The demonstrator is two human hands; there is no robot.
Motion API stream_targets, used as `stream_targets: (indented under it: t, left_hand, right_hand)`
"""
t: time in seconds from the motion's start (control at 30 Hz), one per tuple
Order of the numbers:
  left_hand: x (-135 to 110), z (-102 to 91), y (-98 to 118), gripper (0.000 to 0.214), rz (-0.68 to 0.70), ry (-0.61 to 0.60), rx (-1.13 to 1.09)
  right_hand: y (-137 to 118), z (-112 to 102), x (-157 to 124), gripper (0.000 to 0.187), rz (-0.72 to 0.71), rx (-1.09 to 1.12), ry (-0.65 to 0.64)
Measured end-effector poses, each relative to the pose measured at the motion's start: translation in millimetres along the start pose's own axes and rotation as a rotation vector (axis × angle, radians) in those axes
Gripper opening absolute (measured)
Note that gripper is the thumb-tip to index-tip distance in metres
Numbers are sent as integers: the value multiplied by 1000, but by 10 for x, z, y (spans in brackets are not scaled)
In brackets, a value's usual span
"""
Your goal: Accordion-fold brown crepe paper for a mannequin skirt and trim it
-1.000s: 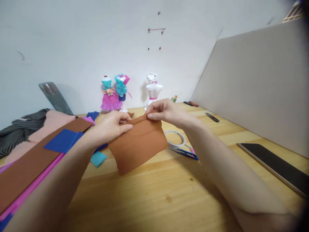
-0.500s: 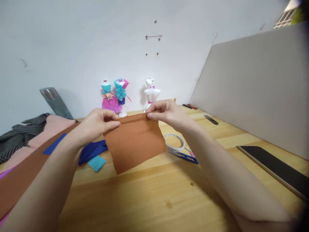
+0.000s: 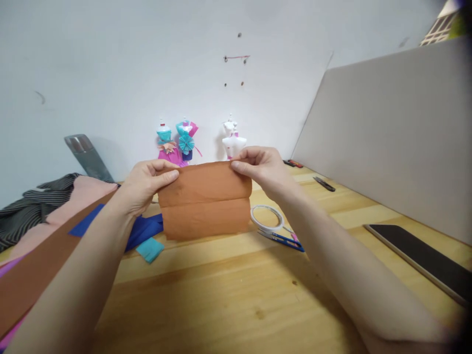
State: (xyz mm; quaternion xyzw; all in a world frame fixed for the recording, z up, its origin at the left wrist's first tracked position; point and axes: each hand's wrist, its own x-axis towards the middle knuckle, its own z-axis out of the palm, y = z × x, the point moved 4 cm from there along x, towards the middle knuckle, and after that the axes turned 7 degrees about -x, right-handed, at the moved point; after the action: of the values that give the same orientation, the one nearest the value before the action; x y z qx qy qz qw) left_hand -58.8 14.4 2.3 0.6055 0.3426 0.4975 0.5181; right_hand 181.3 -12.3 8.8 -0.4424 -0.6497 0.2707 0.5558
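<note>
A brown piece of crepe-like paper or fabric (image 3: 206,211) hangs above the table, stretched between my two hands. A horizontal crease runs across its middle, and its upper part bulges toward me. My left hand (image 3: 151,182) pinches its upper left corner between thumb and fingers. At the upper right, my right hand (image 3: 260,164) pinches the same edge. Just right of the sheet lies a roll of white tape (image 3: 267,206), with blue-handled thread snips (image 3: 283,241) in front of it. A small turquoise scrap (image 3: 150,250) and dark blue pieces (image 3: 145,230) lie below my left hand.
Small dress forms in colourful outfits (image 3: 170,142) and white ones (image 3: 234,145) stand by the wall. A phone (image 3: 420,255) lies at right, with black snips (image 3: 324,184) farther back. Striped cloth (image 3: 40,206), a long brown strip (image 3: 44,275) and a grey bottle (image 3: 88,157) are at left.
Both hands have raised the sheet's top edge slightly. The narrow folded band along the top has given way to a wide upper panel with a crease across the middle; the bottom edge sits higher.
</note>
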Motion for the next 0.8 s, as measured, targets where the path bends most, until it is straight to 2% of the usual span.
stream_targets:
  t: [0.2,0.43,0.8]
  left_hand:
    - [-21,-1,68,33,8,70,-107]
    - [-25,-29,104,27,136,108,-106]
    - [-68,-24,134,19,170,103,-146]
  right_hand:
    - [49,-43,17,22,78,216,-16]
    - [70,-46,20,22,111,373,-56]
    - [78,-80,25,25,37,307,-62]
